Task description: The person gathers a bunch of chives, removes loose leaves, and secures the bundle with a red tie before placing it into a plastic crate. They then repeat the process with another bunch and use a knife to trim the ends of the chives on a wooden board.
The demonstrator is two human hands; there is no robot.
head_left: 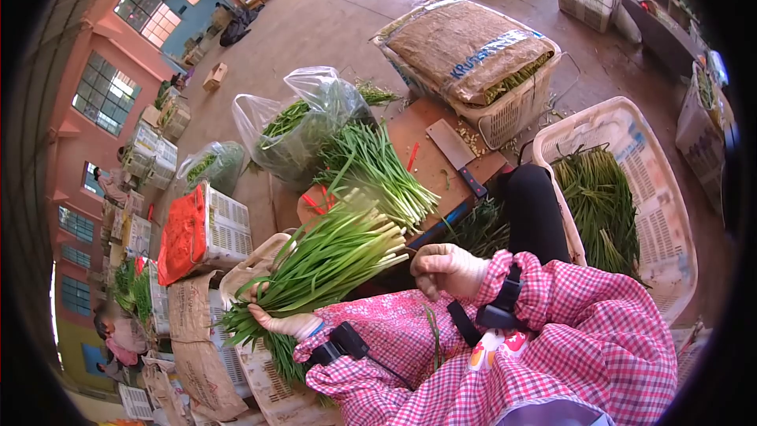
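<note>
Head view. Item: one bunch of long greens (339,256), pale stems toward the right hand, leaves fanned over the left; held above the lap, beside the counter (410,122). Left hand (276,323): closed around the leafy end. Right hand (445,268): fingers curled, apart from the bunch, near its stem ends; whether it pinches anything, cannot tell.

Step in hand, by judgement: gathering and tidying the held bunch. The next move calls for a firm left hold and the right fingers at the stems, to bring their ends level.

Also listed: second bunch (382,177), lying on the counter; cleaver (453,146), flat, dark handle toward the person; basket (670,256) with further greens.

Writing: brown sack (434,39) atop a crate, blue capitals beginning "KRU", remainder uncertain. Lower sack (201,339): faint print, illegible. No other legible label.
</note>
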